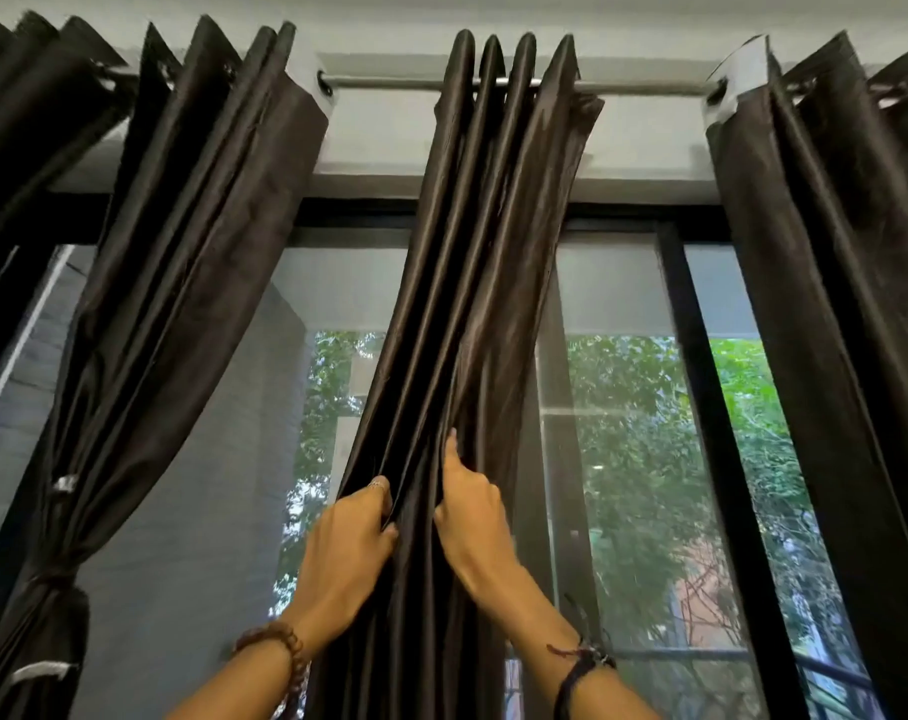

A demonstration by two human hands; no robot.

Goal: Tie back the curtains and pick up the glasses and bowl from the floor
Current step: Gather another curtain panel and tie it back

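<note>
Both hands clutch folds of the middle curtain (472,304), the left hand (345,537) just left of the right hand (470,511). Left of that curtain hangs a tied-back curtain (145,330).

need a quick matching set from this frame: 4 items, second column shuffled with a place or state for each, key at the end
Items:
1. left curtain
2. middle curtain
3. left hand
4. curtain rod

Places and states:
A. runs across the top, through the curtain eyelets
B. wears a beaded bracelet on its wrist, grips folds of dark fabric
C. already cinched with a tie low down
D. hangs gathered but untied, held by both hands

Pairs: 1-C, 2-D, 3-B, 4-A
</note>
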